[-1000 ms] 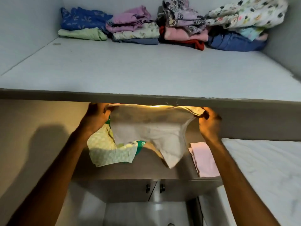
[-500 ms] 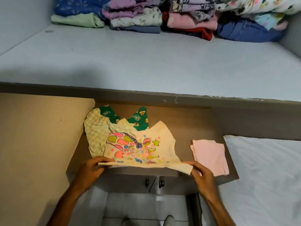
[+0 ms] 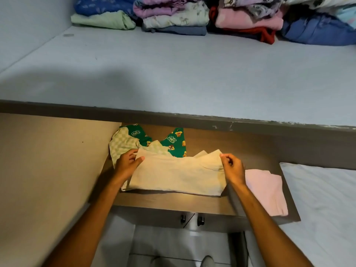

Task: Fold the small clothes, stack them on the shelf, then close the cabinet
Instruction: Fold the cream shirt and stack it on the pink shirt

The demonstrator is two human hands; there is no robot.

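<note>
**Both hands on the cream garment, mid-frame**

Centre of the frame, a cream garment lies on the brown surface, doubled over with its plain side up and the fold line running along its lower edge. The left hand sits at the garment's upper left corner, thumb on top of the cloth and fingers curled beneath the edge, so it is pinching that corner. The right hand is at the upper right corner, fingertips drawn together on the fabric edge, pinching it too. Both forearms come in from the bottom of the frame.

Just behind the cream piece, up and to the left, a pale green checked garment is bunched against the beige side panel, and a dark green printed garment with cartoon figures pokes out beside it; the cream cloth overlaps both. To the right, a folded pink garment rests on the same surface, touching the right wrist's side.

Across the upper half runs the grey shelf, and along its far edge at the top of the frame sit the folded stacks of clothes in blue, green, lilac, pink and red. Lower centre, two small dark cabinet handles show side by side below the surface. At the right edge lies a white bed.
</note>
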